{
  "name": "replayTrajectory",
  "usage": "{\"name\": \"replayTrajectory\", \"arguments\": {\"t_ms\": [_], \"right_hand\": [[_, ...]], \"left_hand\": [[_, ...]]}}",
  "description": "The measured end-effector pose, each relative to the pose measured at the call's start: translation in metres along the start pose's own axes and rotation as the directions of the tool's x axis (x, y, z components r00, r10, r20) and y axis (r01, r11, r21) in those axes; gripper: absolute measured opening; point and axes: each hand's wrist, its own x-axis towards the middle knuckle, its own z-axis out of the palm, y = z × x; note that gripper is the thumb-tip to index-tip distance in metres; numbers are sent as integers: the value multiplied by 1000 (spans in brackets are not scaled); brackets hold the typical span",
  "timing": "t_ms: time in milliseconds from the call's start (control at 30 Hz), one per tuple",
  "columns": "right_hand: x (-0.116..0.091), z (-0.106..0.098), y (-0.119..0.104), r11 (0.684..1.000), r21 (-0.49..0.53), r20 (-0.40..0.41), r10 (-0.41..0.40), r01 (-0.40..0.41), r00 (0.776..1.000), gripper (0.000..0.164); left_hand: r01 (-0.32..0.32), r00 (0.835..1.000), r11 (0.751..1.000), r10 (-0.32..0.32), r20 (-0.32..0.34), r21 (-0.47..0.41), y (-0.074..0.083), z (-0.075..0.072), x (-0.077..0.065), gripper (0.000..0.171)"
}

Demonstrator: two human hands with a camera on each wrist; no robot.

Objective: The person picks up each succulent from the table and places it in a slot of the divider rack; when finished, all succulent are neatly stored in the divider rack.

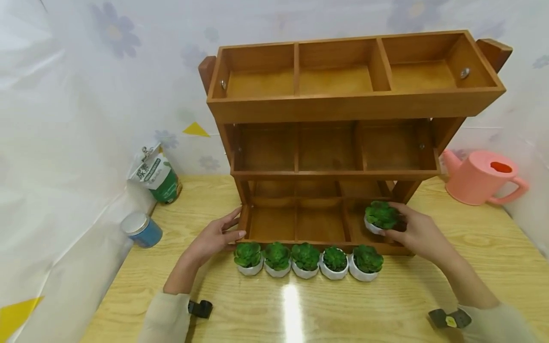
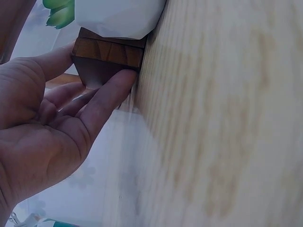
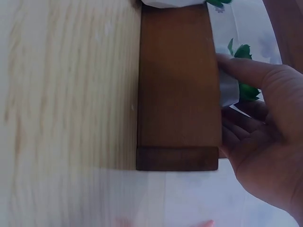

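A wooden three-tier shelf point(image 1: 356, 107) stands on the table, each tier divided into compartments. My right hand point(image 1: 418, 233) grips a small potted succulent point(image 1: 381, 215) in a white pot at the right compartment of the bottom tier. In the right wrist view, the white pot point(image 3: 229, 90) shows between thumb and fingers, behind the tier's front board point(image 3: 180, 80). My left hand point(image 1: 218, 237) holds the left end of the bottom tier, thumb at the front corner; the left wrist view shows its fingers around the wooden end point(image 2: 108, 53).
Several potted succulents point(image 1: 305, 259) stand in a row before the shelf. A pink watering can point(image 1: 480, 176) is at the right. A blue jar with a silver lid point(image 1: 143, 232) and a green-and-white pouch point(image 1: 159, 178) stand at the left, near the plastic-covered wall.
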Motion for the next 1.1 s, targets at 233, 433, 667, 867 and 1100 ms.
{"name": "replayTrajectory", "arguments": {"t_ms": [233, 433, 667, 867, 1100], "right_hand": [[9, 11, -4, 999, -27, 20, -16, 17, 1000, 71], [12, 14, -5, 999, -35, 46, -11, 13, 999, 71], [15, 18, -7, 998, -48, 79, -24, 28, 997, 69], [15, 17, -11, 998, -59, 85, -13, 18, 996, 72], [10, 11, -14, 998, -64, 26, -28, 29, 999, 67]], "left_hand": [[4, 1000, 1000, -4, -6, -6, 2, 1, 1, 74], [10, 1000, 1000, -10, -11, -9, 1, 2, 1, 74], [7, 1000, 1000, -7, -13, -9, 0, 1, 2, 74], [10, 1000, 1000, -10, -20, -3, -1, 1, 1, 74], [15, 1000, 1000, -15, -27, 1, 0, 1, 1, 75]]}}
